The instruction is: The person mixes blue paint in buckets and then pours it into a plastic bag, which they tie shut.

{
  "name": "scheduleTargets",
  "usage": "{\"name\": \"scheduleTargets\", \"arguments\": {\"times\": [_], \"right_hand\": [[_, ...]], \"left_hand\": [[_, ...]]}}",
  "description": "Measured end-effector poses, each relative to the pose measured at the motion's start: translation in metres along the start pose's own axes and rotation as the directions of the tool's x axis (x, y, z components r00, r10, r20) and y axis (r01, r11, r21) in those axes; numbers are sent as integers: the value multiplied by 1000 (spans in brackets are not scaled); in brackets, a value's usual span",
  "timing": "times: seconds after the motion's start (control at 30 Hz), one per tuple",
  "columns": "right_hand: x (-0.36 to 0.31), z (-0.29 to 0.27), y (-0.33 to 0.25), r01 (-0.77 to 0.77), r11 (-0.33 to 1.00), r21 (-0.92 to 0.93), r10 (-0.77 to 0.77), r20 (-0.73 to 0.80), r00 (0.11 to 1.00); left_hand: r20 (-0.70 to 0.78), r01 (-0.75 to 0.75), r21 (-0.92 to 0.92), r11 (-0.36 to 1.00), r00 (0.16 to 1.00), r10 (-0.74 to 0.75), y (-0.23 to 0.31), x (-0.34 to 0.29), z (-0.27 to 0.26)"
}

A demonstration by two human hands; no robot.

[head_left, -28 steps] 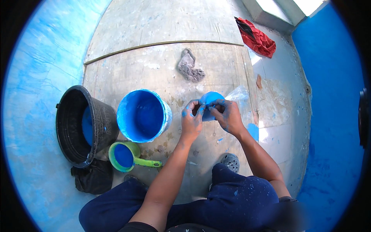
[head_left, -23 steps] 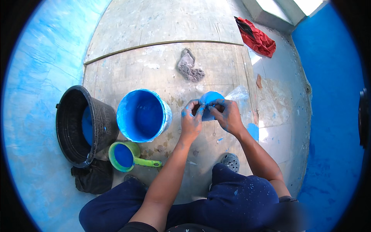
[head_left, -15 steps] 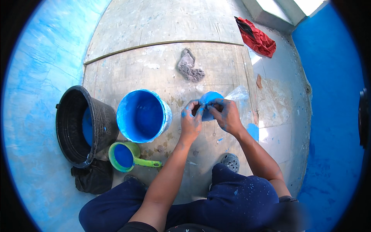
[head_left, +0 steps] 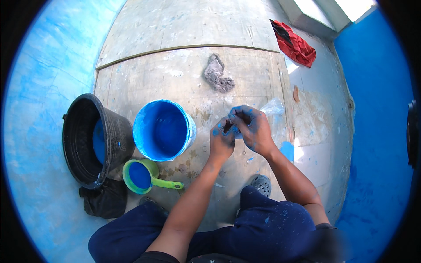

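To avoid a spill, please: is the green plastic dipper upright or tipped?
Upright: the dipper shows its round mouth facing up.

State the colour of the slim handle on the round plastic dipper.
The slim plastic handle is lime green, clearest in the head view.

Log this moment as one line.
left hand, right hand: curled, close together | blue object: mostly hidden by hands | to their left: bucket, green dipper holding blue liquid | ahead: grey rag

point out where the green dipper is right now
In the head view, the green dipper is at the lower left, just below the blue-coated bucket and to the lower right of the black tub, its handle pointing right.
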State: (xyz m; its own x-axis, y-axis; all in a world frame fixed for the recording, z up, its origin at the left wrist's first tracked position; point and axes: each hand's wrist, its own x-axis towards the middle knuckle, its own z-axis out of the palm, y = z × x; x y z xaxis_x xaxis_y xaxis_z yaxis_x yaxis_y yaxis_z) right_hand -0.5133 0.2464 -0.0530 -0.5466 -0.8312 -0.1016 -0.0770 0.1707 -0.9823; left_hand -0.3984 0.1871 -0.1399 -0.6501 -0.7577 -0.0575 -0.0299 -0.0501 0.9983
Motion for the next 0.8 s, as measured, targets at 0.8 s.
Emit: {"name": "scheduleTargets", "arguments": {"times": [0.8], "right_hand": [[11,-38,72,316,873,-371,-303,95,948]], "left_hand": [[-72,12,-73,997,997,-17,15,11,7]]}}
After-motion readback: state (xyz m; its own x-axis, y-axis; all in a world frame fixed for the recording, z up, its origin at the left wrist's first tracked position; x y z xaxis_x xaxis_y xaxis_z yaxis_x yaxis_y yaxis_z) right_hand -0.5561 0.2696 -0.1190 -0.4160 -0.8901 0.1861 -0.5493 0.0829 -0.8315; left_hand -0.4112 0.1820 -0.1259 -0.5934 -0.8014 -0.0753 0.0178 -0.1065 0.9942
